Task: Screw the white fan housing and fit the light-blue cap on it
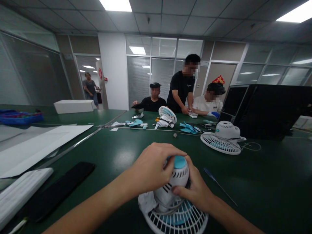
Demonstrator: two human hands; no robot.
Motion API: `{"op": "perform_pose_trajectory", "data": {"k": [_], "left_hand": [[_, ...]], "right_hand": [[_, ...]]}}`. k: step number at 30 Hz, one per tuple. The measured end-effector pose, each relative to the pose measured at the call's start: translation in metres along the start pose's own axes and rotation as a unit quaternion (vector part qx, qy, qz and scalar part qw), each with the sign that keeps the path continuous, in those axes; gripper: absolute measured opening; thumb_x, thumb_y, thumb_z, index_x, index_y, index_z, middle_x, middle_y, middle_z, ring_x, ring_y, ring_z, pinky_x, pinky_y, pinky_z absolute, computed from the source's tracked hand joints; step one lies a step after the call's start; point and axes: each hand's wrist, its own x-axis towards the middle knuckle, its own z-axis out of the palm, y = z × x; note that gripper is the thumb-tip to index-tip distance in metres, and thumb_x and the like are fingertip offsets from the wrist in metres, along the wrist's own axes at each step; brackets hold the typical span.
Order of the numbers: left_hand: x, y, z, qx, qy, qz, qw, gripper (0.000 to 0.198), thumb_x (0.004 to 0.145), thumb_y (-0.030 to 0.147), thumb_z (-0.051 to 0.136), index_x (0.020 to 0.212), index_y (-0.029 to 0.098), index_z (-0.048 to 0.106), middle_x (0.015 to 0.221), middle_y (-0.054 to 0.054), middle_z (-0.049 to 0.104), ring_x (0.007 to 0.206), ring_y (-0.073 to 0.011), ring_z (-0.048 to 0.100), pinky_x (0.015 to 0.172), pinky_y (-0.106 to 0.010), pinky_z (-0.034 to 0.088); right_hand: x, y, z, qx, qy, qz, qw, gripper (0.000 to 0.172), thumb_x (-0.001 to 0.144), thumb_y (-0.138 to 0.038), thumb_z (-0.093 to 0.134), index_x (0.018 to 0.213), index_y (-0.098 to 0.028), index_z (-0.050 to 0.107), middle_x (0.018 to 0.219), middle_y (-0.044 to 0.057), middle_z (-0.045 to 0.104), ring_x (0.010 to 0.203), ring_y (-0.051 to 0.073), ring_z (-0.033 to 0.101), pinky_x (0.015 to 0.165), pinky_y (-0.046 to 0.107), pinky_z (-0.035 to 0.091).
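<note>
A white plastic fan with a round slotted grille (195,216) lay face down on the dark green worktop (263,182), close in front of the wearer, its rounded motor housing uppermost. The left hand (152,165) was curled mostly closed over the housing's top, fingers at the pale blue round cap (179,162); the right hand (197,188) was wrapped partway around the side, thumb pressed to the white shell. Both had hold of the fan, though whether the left was turning the cap or merely bracing could not be told. The step seemed to be handling the rear housing; the next move called for steady support there. A thin blue-handled screwdriver (220,187) lay untouched to the right.
</note>
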Motion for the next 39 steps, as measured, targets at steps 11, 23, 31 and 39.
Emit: {"op": "perform_pose_trajectory", "data": {"k": [11, 23, 31, 39], "left_hand": [[-0.001, -0.017, -0.009, -0.170, -0.065, -0.001, 0.983, 0.040, 0.091, 0.004, 0.044, 0.116, 0.023, 0.069, 0.118, -0.004, 0.072, 0.112, -0.0163, 0.065, 0.101, -0.034, 0.050], [0.003, -0.011, 0.010, -0.178, -0.001, -0.010, 0.984, 0.023, 0.092, 0.013, 0.050, 0.100, 0.018, 0.071, 0.096, -0.004, 0.070, 0.093, -0.0169, 0.065, 0.088, -0.032, 0.051], [0.000, -0.007, 0.031, -0.149, 0.104, -0.055, 0.982, 0.018, 0.089, 0.017, 0.057, 0.104, 0.019, 0.067, 0.095, -0.003, 0.071, 0.091, -0.0169, 0.066, 0.088, -0.035, 0.052], [-0.004, -0.009, 0.032, -0.112, 0.056, -0.123, 0.985, 0.034, 0.094, 0.025, 0.052, 0.127, 0.022, 0.055, 0.122, -0.008, 0.068, 0.112, -0.0235, 0.063, 0.101, -0.046, 0.049]], "right_hand": [[-0.001, 0.003, 0.000, 0.023, -0.015, 0.030, 0.999, 0.091, 0.067, -0.069, 0.073, 0.136, -0.022, 0.038, 0.138, 0.016, 0.050, 0.122, 0.034, 0.053, 0.105, 0.053, 0.040], [-0.001, 0.006, 0.001, 0.023, -0.015, 0.003, 1.000, 0.090, 0.069, -0.068, 0.072, 0.138, -0.022, 0.039, 0.136, 0.015, 0.052, 0.120, 0.033, 0.055, 0.103, 0.051, 0.043], [0.000, 0.001, 0.000, 0.022, -0.018, 0.008, 1.000, 0.095, 0.067, -0.069, 0.073, 0.140, -0.021, 0.037, 0.139, 0.016, 0.049, 0.129, 0.035, 0.047, 0.108, 0.054, 0.037], [0.002, -0.003, 0.000, 0.046, -0.026, 0.012, 0.999, 0.089, 0.068, -0.068, 0.073, 0.136, -0.021, 0.039, 0.135, 0.015, 0.053, 0.124, 0.034, 0.052, 0.102, 0.049, 0.044]]}}
